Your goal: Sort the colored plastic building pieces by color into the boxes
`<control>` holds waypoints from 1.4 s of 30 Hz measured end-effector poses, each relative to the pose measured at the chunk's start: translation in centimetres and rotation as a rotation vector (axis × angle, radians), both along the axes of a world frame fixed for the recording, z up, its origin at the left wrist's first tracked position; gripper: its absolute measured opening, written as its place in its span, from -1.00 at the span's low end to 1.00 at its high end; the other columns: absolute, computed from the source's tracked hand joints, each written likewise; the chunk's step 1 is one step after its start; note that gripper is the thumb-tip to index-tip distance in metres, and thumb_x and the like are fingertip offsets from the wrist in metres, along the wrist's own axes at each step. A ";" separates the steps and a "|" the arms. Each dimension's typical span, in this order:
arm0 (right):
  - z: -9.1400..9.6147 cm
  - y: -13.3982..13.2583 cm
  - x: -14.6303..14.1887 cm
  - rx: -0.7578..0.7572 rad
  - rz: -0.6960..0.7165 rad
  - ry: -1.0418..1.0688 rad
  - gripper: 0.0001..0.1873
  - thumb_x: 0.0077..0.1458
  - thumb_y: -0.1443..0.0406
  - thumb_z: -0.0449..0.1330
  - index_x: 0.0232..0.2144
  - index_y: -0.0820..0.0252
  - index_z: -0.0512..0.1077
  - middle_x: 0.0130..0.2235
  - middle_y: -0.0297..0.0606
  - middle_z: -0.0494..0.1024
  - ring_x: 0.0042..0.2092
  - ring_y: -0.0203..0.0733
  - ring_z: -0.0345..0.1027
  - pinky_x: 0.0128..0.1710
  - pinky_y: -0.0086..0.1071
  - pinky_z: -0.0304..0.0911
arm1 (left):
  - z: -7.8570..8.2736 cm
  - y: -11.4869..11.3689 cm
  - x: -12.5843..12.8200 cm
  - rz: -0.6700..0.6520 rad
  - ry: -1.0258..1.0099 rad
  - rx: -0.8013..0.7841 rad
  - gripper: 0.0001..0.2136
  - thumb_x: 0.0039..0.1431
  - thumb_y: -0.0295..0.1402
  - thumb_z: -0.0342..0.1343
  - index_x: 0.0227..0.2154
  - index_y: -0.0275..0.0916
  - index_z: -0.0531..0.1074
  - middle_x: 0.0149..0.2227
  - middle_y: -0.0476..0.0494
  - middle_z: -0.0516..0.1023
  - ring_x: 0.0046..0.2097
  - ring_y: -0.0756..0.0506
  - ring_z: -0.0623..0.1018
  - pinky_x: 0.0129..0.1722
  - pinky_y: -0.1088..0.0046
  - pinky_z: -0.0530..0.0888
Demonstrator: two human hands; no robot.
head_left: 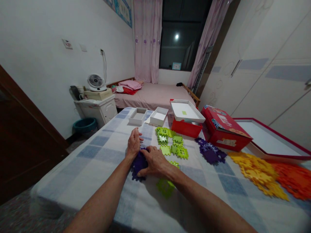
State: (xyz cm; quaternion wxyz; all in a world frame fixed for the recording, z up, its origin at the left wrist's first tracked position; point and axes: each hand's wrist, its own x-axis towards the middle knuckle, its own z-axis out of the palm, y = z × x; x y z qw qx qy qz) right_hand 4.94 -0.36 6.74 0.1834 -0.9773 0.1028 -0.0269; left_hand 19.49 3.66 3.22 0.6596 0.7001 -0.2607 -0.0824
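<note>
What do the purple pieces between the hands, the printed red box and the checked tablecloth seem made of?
Handled purple pieces: probably plastic, dull-looking, judging by crisp toothed edges; foam can't be excluded.
Printed red box: likely cardboard, slight sheen, with flat panels and straight folded edges.
Checked tablecloth: apparently matte fabric, draping at the corner.

1 fan (96, 81), 2 curtains (147, 40)

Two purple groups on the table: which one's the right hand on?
The purple pieces left of the green pieces, under the right hand. The other purple pile, near the red printed box, has no hand on it.
</note>
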 end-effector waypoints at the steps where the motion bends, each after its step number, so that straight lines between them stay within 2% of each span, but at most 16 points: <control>1: 0.1 -0.1 0.0 0.006 -0.024 -0.004 -0.13 -0.28 -0.03 0.39 0.07 0.15 0.30 -0.02 -0.07 0.33 0.01 0.08 0.17 0.00 -0.06 0.13 | 0.0 0.0 0.1 0.003 0.025 -0.006 -0.43 0.20 0.10 -0.27 -0.01 -0.26 0.28 -0.27 -0.16 0.45 -0.46 0.02 0.48 -0.63 0.57 0.36; 4: 0.2 -0.5 -0.1 0.079 -0.106 -0.022 -0.16 -0.27 0.08 0.41 0.08 0.19 0.29 -0.05 -0.11 0.29 -0.03 -0.01 0.18 -0.04 -0.17 0.17 | -0.1 -0.1 0.4 0.004 0.072 -0.029 -0.38 0.17 0.13 -0.29 -0.02 -0.31 0.28 -0.28 -0.18 0.44 -0.46 0.01 0.48 -0.63 0.56 0.36; 7: 0.0 -1.0 0.1 0.162 -0.131 -0.029 -0.16 -0.30 0.11 0.43 0.06 0.20 0.30 -0.01 -0.11 0.24 0.01 -0.03 0.16 -0.01 -0.21 0.17 | 0.0 -0.1 0.4 -0.005 0.067 -0.025 -0.36 0.16 0.14 -0.29 -0.04 -0.34 0.29 -0.29 -0.20 0.44 -0.46 0.01 0.49 -0.64 0.57 0.36; 12: 0.1 -0.8 1.0 0.179 -0.071 0.061 0.01 -0.33 -0.03 0.40 0.16 0.13 0.17 0.10 -0.05 0.21 0.10 0.13 0.11 0.06 -0.01 0.11 | 0.0 0.2 0.2 -0.015 0.044 -0.008 -0.36 0.15 0.16 -0.28 -0.07 -0.33 0.32 -0.28 -0.21 0.46 -0.44 0.00 0.48 -0.61 0.56 0.37; 15: 0.5 0.1 1.6 0.135 -0.138 0.099 -0.05 -0.33 -0.02 0.40 0.11 0.14 0.22 0.06 -0.04 0.26 0.09 0.18 0.12 0.05 0.07 0.11 | -0.1 0.3 0.3 -0.036 0.023 0.013 -0.36 0.13 0.17 -0.27 -0.07 -0.30 0.32 -0.25 -0.20 0.46 -0.43 0.00 0.48 -0.60 0.55 0.38; 18: 0.8 0.7 1.8 0.182 -0.191 0.078 -0.10 -0.34 0.05 0.43 0.05 0.20 0.25 0.04 -0.04 0.25 0.06 0.15 0.17 0.01 0.00 0.17 | -0.3 0.3 0.6 -0.046 0.035 0.017 -0.36 0.12 0.18 -0.26 -0.08 -0.28 0.32 -0.24 -0.19 0.45 -0.42 -0.01 0.48 -0.60 0.54 0.38; 21: 0.7 0.5 1.5 0.272 -0.163 -0.007 -0.09 -0.34 0.13 0.44 0.07 0.21 0.20 0.02 -0.08 0.24 0.03 0.08 0.22 -0.02 -0.07 0.22 | -0.3 0.3 0.8 -0.041 0.054 0.010 -0.36 0.11 0.19 -0.27 -0.09 -0.29 0.32 -0.25 -0.19 0.44 -0.42 -0.02 0.48 -0.59 0.52 0.39; 25: 0.1 0.1 0.6 0.372 -0.110 -0.261 -0.39 -0.18 0.34 0.31 -0.03 0.17 0.22 -0.04 -0.18 0.31 0.03 -0.07 0.22 0.00 -0.20 0.22 | -0.1 0.3 0.7 -0.028 0.065 0.004 -0.37 0.11 0.18 -0.26 -0.09 -0.29 0.33 -0.25 -0.18 0.44 -0.42 -0.02 0.48 -0.54 0.46 0.44; 28: -0.6 0.4 0.5 0.417 -0.077 -0.415 -0.52 -0.17 0.45 0.18 -0.13 0.13 0.23 -0.08 -0.25 0.34 -0.03 -0.14 0.23 0.00 -0.24 0.21 | 0.1 0.2 0.5 -0.025 0.090 0.003 -0.38 0.14 0.15 -0.25 -0.09 -0.31 0.34 -0.25 -0.19 0.45 -0.41 -0.03 0.48 -0.54 0.45 0.44; 32: -0.7 0.0 0.5 0.547 -0.183 -0.513 -0.58 -0.22 0.46 0.13 -0.22 0.12 0.24 -0.25 -0.36 0.35 -0.21 -0.23 0.26 -0.14 -0.32 0.24 | 0.0 0.2 0.5 -0.017 0.089 -0.002 -0.38 0.15 0.13 -0.27 -0.07 -0.33 0.34 -0.24 -0.20 0.45 -0.42 -0.02 0.48 -0.56 0.50 0.40; 34: 0.0 -1.5 -0.6 0.654 -0.277 -0.537 -0.59 -0.21 0.41 0.14 -0.22 0.11 0.24 -0.33 -0.41 0.33 -0.31 -0.27 0.24 -0.26 -0.37 0.25 | -0.1 0.2 0.6 -0.010 0.083 0.000 -0.36 0.15 0.14 -0.27 -0.07 -0.34 0.34 -0.25 -0.20 0.46 -0.42 -0.01 0.48 -0.59 0.54 0.36; 36: 1.0 -4.1 -2.7 0.705 -0.376 -0.589 -0.59 -0.20 0.34 0.16 -0.20 0.12 0.24 -0.34 -0.41 0.34 -0.32 -0.27 0.25 -0.29 -0.39 0.24 | -0.3 0.2 0.6 -0.010 0.076 -0.007 -0.36 0.15 0.15 -0.26 -0.08 -0.35 0.35 -0.25 -0.20 0.46 -0.43 0.00 0.48 -0.62 0.55 0.33; 39: 2.3 -9.5 -7.6 0.606 -0.594 -0.726 -0.55 -0.23 0.25 0.20 -0.19 0.16 0.26 -0.26 -0.32 0.39 -0.24 -0.22 0.29 -0.17 -0.33 0.23 | -0.3 0.1 0.5 -0.014 0.063 -0.011 -0.34 0.13 0.17 -0.26 -0.09 -0.34 0.36 -0.25 -0.21 0.46 -0.44 0.00 0.48 -0.63 0.56 0.32; 42: 2.9 -14.6 -12.4 0.430 -0.926 -0.733 -0.49 -0.30 0.20 0.24 -0.20 0.19 0.30 -0.28 -0.27 0.40 -0.24 -0.15 0.30 -0.18 -0.28 0.24 | -0.3 0.0 0.4 -0.010 0.053 -0.005 -0.30 0.11 0.20 -0.27 -0.09 -0.37 0.36 -0.26 -0.22 0.47 -0.45 0.00 0.48 -0.63 0.56 0.32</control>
